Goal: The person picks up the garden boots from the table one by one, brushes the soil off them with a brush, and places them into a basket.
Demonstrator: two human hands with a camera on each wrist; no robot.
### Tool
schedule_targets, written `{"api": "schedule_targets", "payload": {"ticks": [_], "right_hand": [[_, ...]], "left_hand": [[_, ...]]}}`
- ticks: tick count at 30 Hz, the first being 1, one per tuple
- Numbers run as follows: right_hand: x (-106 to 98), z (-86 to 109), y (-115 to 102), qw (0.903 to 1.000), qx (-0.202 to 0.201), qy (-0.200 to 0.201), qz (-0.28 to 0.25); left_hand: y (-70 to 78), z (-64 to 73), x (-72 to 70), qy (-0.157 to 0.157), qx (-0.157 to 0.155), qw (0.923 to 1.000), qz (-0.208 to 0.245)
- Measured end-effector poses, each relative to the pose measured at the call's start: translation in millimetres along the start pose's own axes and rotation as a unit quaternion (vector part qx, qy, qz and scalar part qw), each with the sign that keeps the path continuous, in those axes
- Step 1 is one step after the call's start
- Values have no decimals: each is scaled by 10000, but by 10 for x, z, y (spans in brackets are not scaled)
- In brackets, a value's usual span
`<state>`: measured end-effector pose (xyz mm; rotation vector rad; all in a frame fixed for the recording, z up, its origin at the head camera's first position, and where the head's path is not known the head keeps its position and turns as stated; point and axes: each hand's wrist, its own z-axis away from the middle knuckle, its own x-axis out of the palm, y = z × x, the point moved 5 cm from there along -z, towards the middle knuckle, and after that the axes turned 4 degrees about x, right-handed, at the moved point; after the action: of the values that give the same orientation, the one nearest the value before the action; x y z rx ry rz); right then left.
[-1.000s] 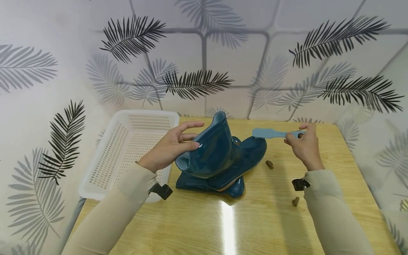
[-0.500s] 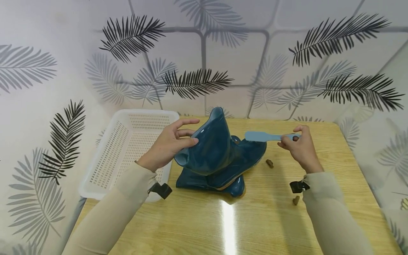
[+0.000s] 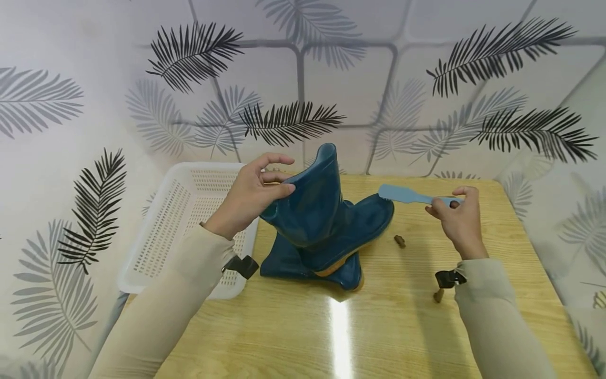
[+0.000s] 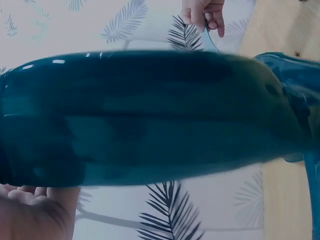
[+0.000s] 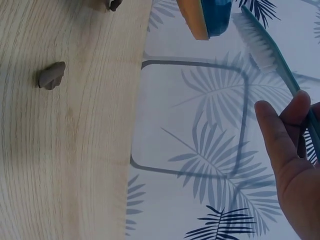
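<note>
My left hand (image 3: pixel 253 195) grips the open top of a glossy dark blue rubber boot (image 3: pixel 314 210), with the thumb on the outside of the shaft. The boot's tan sole faces down and its toe points right. Below it, a second blue boot (image 3: pixel 284 260) lies on its side. My right hand (image 3: pixel 459 221) pinches the handle of a light blue brush (image 3: pixel 402 193). White bristles (image 5: pixel 255 42) sit close to the toe (image 5: pixel 216 17) in the right wrist view, with a slight gap showing. The boot shaft (image 4: pixel 150 115) fills most of the left wrist view and hides most of the left hand's fingers.
A white perforated plastic basket (image 3: pixel 156 237) stands left of the boots. Two small brown lumps (image 3: pixel 400 241) lie on the wooden table (image 3: pixel 284 331), right of the boots. Behind the table rises a leaf-patterned wall (image 3: pixel 350 79).
My left hand has raised the upper boot and brought its shaft more upright. The brush moved left over the toe, then back right to the toe's tip.
</note>
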<state>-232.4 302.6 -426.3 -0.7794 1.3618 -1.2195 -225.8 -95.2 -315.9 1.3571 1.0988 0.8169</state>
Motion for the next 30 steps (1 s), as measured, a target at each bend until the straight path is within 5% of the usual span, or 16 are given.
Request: {"api": "schedule_targets", "payload": {"ticks": [11, 20, 30], "right_hand": [[-87, 39, -10, 9986, 18, 352, -400], [-104, 45, 14, 9962, 61, 422, -763], [-164, 51, 23, 9952, 13, 570, -794]], "left_hand": [[233, -113, 87, -336, 926, 9942, -437], [324, -243, 134, -463, 1913, 9776, -752], [282, -386, 182, -558, 2392, 9659, -824]]}}
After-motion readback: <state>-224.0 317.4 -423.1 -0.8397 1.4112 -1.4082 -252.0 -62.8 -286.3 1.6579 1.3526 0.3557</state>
